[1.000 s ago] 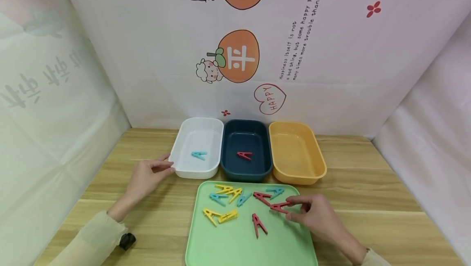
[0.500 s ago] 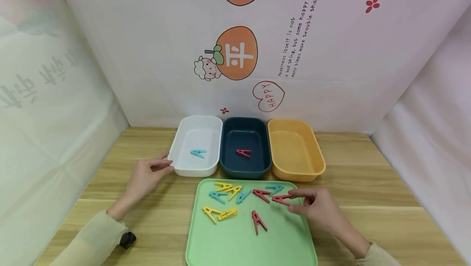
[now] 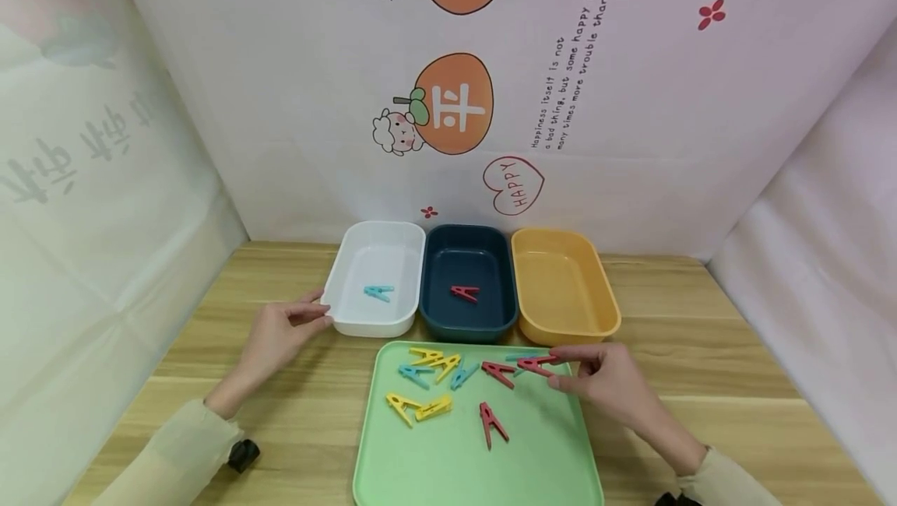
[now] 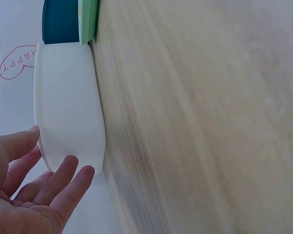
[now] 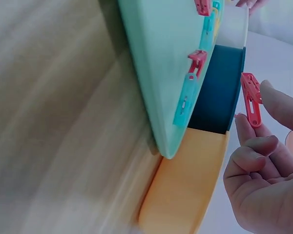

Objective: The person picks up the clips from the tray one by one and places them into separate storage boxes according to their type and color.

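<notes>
The wood-grain bench (image 3: pixel 301 428) runs beneath the left hand (image 3: pixel 276 335) and right hand (image 3: pixel 617 385). Its green tray (image 3: pixel 539 463) lies under the right fingers (image 3: pixel 582 353), with the orange bin (image 3: pixel 564 288) just beyond them, the navy bin (image 3: pixel 468 257) farther left and the white bin (image 3: pixel 378 253) against the left fingers, which are relaxed and grasp nothing. The right thumb and forefinger pinch a red clothespin (image 3: pixel 536 366) above the tray. Progress looks early: one blue clothespin (image 3: pixel 372 290) is in the white bin, one red in the navy, none visible in the orange; four yellow, three blue and two red clothespins remain below and left of the right fingers, besides the held one.
</notes>
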`<action>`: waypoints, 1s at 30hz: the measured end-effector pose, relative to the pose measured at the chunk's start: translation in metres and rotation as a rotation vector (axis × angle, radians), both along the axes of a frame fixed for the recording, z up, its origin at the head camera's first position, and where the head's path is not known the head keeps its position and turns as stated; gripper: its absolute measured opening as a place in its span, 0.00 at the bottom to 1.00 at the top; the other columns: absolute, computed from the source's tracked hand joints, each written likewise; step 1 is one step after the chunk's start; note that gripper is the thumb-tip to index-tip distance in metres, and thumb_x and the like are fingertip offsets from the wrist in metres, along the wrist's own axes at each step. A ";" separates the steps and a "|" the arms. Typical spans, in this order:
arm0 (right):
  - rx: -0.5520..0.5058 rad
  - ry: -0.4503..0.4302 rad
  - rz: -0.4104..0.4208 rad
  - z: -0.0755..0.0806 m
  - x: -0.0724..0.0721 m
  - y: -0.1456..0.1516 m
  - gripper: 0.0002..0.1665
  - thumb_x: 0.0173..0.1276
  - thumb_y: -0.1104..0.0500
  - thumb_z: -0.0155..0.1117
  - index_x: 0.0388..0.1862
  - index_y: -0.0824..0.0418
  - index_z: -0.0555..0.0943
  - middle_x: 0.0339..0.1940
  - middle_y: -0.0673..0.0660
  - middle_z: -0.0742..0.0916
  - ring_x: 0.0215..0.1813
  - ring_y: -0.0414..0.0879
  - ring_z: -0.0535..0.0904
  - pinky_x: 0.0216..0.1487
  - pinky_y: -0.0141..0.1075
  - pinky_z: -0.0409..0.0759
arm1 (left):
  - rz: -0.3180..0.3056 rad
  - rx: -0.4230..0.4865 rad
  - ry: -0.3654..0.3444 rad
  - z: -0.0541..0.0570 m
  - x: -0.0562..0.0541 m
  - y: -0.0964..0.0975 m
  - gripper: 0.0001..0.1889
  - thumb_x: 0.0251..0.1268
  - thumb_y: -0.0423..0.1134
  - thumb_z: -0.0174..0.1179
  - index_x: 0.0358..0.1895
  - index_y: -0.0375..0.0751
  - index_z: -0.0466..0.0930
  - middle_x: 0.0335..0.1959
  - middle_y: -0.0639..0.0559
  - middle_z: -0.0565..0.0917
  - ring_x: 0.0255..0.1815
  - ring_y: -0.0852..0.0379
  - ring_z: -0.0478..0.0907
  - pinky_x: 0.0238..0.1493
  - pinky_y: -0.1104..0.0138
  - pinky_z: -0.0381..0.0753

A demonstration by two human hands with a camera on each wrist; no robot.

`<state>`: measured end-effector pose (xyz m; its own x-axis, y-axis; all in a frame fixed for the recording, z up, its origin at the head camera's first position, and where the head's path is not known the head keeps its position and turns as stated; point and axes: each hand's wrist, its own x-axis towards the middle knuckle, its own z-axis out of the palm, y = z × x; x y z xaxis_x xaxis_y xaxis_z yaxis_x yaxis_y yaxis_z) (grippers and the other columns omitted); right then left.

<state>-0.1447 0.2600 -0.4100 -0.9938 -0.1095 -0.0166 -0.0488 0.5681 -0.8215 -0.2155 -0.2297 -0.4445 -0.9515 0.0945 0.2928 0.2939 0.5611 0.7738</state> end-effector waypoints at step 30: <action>-0.012 0.041 0.017 0.036 -0.054 -0.014 0.26 0.62 0.53 0.84 0.56 0.62 0.90 0.39 0.56 0.89 0.28 0.50 0.72 0.24 0.34 0.65 | 0.011 -0.026 0.007 0.000 -0.002 0.000 0.10 0.65 0.32 0.75 0.47 0.31 0.91 0.62 0.37 0.84 0.58 0.40 0.86 0.47 0.72 0.83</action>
<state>-0.1990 0.2457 -0.3743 -0.9917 -0.1264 0.0253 -0.0921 0.5573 -0.8252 -0.2171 -0.2295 -0.4443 -0.9505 0.0919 0.2969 0.2929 0.5846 0.7566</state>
